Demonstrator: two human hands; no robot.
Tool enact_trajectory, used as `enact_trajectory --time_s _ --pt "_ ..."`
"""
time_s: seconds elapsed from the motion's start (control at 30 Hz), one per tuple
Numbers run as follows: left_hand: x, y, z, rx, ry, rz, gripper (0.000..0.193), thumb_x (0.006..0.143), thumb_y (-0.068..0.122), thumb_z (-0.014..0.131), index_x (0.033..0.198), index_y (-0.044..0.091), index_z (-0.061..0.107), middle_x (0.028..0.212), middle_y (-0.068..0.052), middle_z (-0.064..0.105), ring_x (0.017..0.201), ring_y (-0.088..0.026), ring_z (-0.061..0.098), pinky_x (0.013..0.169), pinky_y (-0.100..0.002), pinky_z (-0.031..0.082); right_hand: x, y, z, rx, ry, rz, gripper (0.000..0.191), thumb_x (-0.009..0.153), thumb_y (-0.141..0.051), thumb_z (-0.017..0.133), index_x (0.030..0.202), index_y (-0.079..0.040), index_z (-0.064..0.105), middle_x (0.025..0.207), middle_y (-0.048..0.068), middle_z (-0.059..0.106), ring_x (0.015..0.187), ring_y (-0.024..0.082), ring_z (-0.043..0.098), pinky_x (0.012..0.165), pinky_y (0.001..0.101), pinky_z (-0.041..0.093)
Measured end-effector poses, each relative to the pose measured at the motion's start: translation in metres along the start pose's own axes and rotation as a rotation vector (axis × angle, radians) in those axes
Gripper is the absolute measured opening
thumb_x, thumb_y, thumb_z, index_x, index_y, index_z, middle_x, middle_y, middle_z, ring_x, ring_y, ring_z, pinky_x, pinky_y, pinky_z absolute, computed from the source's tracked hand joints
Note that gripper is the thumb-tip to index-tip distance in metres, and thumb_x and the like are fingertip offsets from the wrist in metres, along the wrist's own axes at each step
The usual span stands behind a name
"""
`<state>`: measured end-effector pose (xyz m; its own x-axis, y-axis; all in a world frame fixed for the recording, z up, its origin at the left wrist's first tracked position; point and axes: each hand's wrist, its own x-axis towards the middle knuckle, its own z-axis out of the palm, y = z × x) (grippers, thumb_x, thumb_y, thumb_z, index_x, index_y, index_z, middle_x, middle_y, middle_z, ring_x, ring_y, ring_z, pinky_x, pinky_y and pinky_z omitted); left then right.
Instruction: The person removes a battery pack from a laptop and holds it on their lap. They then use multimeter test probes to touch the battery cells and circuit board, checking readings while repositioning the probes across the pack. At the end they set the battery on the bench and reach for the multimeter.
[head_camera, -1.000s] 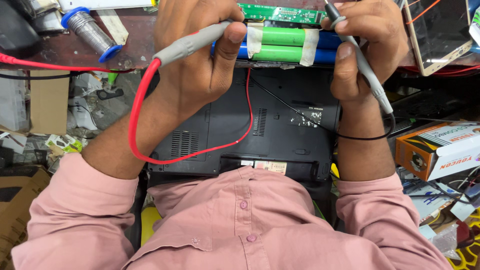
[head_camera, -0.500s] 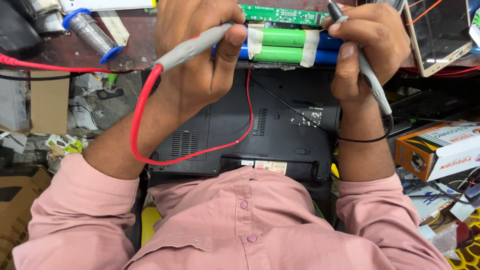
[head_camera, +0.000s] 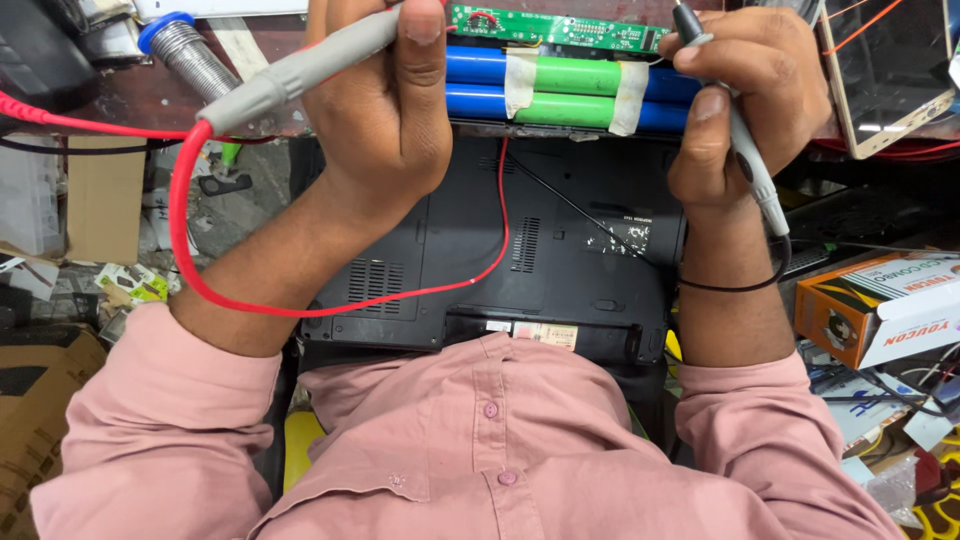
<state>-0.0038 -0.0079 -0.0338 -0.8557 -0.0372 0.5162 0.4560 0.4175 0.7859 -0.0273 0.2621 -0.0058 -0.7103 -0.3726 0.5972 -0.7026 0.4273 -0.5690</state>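
Cluttered repair bench (head_camera: 120, 190), upturned black laptop (head_camera: 560, 250) near. Left hand (head_camera: 385, 110) clenched on red-wired probe (head_camera: 290, 75), right hand (head_camera: 745, 95) clenched on black-wired probe (head_camera: 745, 160), both at taped battery pack (head_camera: 570, 92) far centre. Best held steady, tips apart. Barely shifted from half a second ago.

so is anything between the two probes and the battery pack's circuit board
Nothing visible does. The left hand holds the red-leaded probe at the green circuit board on the battery pack; the right hand holds the black-leaded probe at its other end. The tips themselves are hidden.
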Motion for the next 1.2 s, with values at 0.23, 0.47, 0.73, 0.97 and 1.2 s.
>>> enact_trajectory --time_s 0.23,0.47,0.73,0.97,1.2 --pt "0.005 0.004 -0.003 0.099 -0.005 0.041 0.029 0.122 0.027 0.048 0.11 0.003 0.06 0.102 -0.01 0.057 0.091 -0.03 0.052 0.085 -0.04 0.04 0.002 -0.001 0.0 -0.054 -0.021 -0.024 0.02 0.107 -0.017 0.053 0.107 0.001 0.06 0.099 0.019 0.073 0.097 0.03 0.066 0.086 0.0392 0.053" --pt "0.007 0.004 -0.007 0.015 -0.077 0.118 0.034 0.123 0.032 0.044 0.113 0.004 0.06 0.097 -0.007 0.061 0.091 -0.03 0.054 0.087 -0.041 0.037 0.001 0.0 0.001 -0.055 -0.008 -0.011 0.021 0.104 -0.017 0.054 0.103 0.002 0.062 0.097 0.019 0.072 0.094 0.031 0.066 0.086 0.0393 0.054" --pt "0.01 0.002 -0.013 0.041 -0.19 0.121 0.039 0.12 0.039 0.036 0.121 0.007 0.059 0.094 -0.006 0.059 0.093 -0.026 0.056 0.094 -0.039 0.037 0.0 -0.003 0.002 -0.014 -0.008 0.016 0.019 0.109 -0.017 0.055 0.111 0.002 0.06 0.103 0.02 0.07 0.101 0.031 0.067 0.091 0.0389 0.056" --pt "0.019 0.008 -0.015 0.035 -0.189 0.173 0.041 0.121 0.042 0.037 0.119 0.008 0.06 0.095 -0.005 0.06 0.091 -0.025 0.053 0.092 -0.039 0.036 0.0 -0.002 0.0 -0.035 -0.015 0.01 0.02 0.11 -0.019 0.055 0.114 0.0 0.059 0.101 0.019 0.072 0.101 0.031 0.066 0.089 0.038 0.054" --pt "0.023 0.012 -0.016 0.052 -0.197 0.153 0.041 0.118 0.042 0.038 0.115 0.008 0.061 0.091 -0.005 0.059 0.089 -0.026 0.051 0.09 -0.039 0.037 0.0 -0.004 0.0 -0.06 -0.025 0.018 0.02 0.112 -0.019 0.054 0.115 0.0 0.059 0.101 0.018 0.073 0.099 0.031 0.067 0.091 0.0387 0.054"
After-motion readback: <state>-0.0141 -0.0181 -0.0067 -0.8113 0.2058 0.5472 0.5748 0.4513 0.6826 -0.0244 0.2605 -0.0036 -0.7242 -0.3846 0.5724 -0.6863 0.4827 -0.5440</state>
